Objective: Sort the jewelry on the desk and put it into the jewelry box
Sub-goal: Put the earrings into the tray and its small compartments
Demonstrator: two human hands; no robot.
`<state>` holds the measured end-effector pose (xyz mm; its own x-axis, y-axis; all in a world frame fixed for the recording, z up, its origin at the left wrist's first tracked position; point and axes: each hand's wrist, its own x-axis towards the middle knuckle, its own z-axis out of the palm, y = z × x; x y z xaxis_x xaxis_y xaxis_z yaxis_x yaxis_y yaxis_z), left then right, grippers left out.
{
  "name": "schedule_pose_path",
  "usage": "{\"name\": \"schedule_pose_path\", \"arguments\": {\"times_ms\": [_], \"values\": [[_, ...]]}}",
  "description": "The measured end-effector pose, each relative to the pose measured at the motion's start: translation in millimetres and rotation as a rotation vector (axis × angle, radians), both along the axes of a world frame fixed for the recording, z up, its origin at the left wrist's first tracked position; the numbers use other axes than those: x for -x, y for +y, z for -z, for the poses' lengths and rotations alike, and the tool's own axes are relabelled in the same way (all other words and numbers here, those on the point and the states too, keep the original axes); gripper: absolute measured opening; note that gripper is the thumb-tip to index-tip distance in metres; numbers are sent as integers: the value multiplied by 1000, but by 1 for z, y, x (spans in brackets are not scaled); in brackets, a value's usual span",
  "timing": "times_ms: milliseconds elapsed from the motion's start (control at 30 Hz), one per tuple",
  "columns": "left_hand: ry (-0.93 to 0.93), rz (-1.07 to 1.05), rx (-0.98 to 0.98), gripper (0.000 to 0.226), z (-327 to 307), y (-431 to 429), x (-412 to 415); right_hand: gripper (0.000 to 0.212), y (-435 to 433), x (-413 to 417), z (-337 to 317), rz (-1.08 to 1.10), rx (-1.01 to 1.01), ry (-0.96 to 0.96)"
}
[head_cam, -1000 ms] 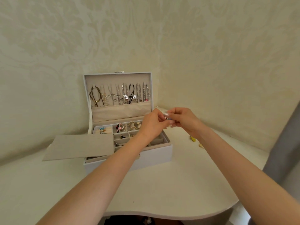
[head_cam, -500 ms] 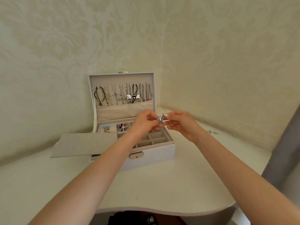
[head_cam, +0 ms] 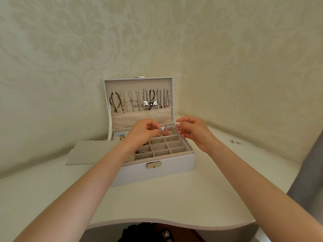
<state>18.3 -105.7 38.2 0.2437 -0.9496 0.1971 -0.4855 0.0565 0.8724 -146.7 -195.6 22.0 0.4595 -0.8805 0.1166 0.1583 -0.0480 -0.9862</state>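
- At the bottom centre of the frame, under the desk's edge, something dark shows; I cannot tell what it is.
- The white desk has a curved front edge and fills the lower half of the frame.
- Two bare forearms reach in from the lower left and lower right corners and converge over the box.
- A grey fabric hangs down the right edge of the frame.
- The white jewelry box stands open on the desk at centre, with a shiny metal clasp on its front wall.
- Inside it, a beige grid of compartments holds small pieces in some cells; they are too small to name.
- A flat beige panel lies just left of the box, touching it.
- The left hand hovers over the back of the grid, fingers curled, thumb and fingertips pinching one end of a small jewelry piece.
- The right hand is level with it, slightly apart, pinching the other end.
- That pale, silvery piece hangs in the air between the hands, above the compartments; I cannot tell whether it is one item or two.
- A few tiny loose bits lie on the desk at centre right, well apart from the box.
- The lid stands upright behind, with necklaces hanging in a row above a beige pocket.
- Cream patterned wallpaper covers the corner behind.
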Motion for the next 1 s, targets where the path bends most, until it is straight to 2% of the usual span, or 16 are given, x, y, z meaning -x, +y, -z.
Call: {"name": "schedule_pose_path", "arguments": {"times_ms": [133,233,300,400,667,800,1000], "values": [[-258,82,-21,5,-2,9,-18,13,1,1,0,7,3,13],[-487,107,-62,12,-6,12,-26,14,1,1,1,4,11,27],[-633,114,-89,9,-8,13,-26,13,2,1,1,2,15,35],[-780,119,-115,6,-8,12,-23,13,2,0,1,2,18,47],[-801,110,-127,8,8,0,-8,12,3,1,1,-4,38,61],[-782,125,-162,10,10,-1,-9,15,5,-2,-2,-3,113,122],[-618,-90,0,6,4,1,-18,21,13,-20,-2,-81,290,255]]}}
